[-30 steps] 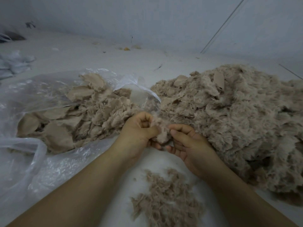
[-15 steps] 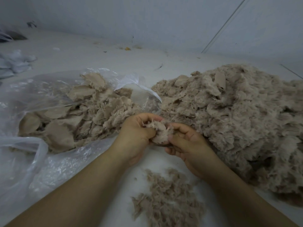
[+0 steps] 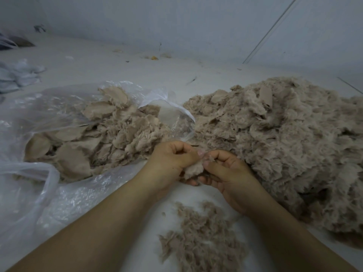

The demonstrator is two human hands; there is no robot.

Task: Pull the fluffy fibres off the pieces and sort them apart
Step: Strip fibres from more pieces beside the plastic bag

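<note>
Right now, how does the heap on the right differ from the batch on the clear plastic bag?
The right heap is much larger and shaggy all over; the bag batch is smaller and shows many smooth, flat faces. The right heap sits on the bare floor; the bag batch lies on the plastic bag. Both are beige.

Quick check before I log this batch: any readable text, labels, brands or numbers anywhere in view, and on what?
None: no readable text in this view.
Clear plastic bag: no print or label visible.
Piece held in the left hand and right hand: unmarked.
Large pile, loose fibres, wall: no lettering or signs.
</note>
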